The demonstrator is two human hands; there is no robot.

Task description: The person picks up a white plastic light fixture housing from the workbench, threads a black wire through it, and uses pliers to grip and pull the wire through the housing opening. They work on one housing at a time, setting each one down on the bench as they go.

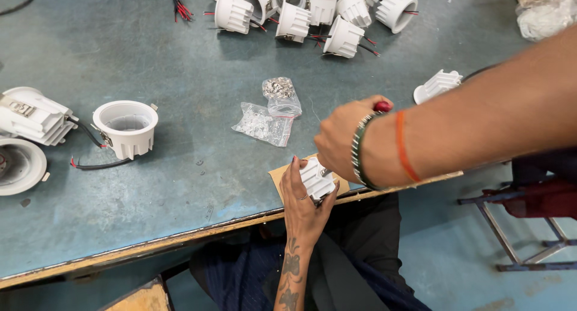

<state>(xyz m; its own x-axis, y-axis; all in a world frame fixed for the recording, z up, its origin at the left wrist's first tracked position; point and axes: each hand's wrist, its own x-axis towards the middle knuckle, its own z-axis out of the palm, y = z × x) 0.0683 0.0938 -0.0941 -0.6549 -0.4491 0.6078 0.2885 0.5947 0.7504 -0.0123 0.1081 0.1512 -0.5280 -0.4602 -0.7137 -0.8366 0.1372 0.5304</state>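
Worn blue-green table [150, 185], near edge: your left hand [302, 200] grips a white lamp housing [317, 179]; right hand [342, 140] fisted around a red-handled screwdriver [382, 106].

Even, soft daylight falls on my worn blue-green metal worktable [180, 70], bright without being harsh. Shadows are faint and short: the white ribbed plastic lamp housings [312, 13] at the far edge cast small dark patches toward me. The clear plastic bags of small metal parts [270, 112] throw a few glints. My right hand [339, 143] and forearm look oversized and slightly soft, being close to the lens. The picture bends a little at the corners, and the space under the table is dim
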